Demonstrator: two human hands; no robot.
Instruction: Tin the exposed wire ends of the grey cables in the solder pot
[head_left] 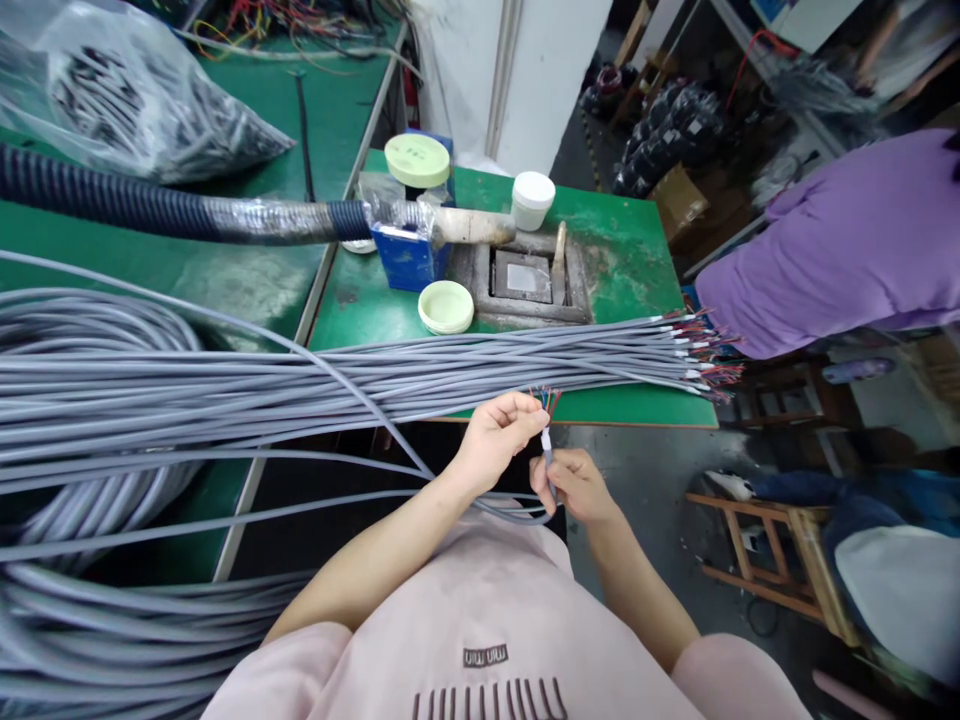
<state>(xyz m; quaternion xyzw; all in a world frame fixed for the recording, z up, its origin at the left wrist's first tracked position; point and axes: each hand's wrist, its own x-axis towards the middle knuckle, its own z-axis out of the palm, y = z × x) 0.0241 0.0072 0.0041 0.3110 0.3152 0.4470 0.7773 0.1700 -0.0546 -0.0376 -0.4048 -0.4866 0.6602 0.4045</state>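
Grasps gray cable [549,460] with right hand [576,484], just below white band [546,439]; pinches base of red and blue wires [553,402] with left hand [499,435]. Holds cable end up by near edge of green bench [626,270], right of center, nearer than long gray bundle [450,355].

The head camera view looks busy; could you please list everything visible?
held cable: one, grey, in both hands
cable bundle: one, grey, across benches
cable coils: at least two, grey, left
benches: two, green, left, centre
bag: one, clear, upper left
hose: one, black, left to centre
box: one, blue, by hose
disc: one, pale green, beyond hose
dish: one, pale green, near box
jar: one, white, upper centre
square well: one, grey, centre bench
stool: one, brown, lower right
people: at least two, purple and pale clothing, right
left hand: one, bare, at cable end
right hand: one, bare, lower on cable
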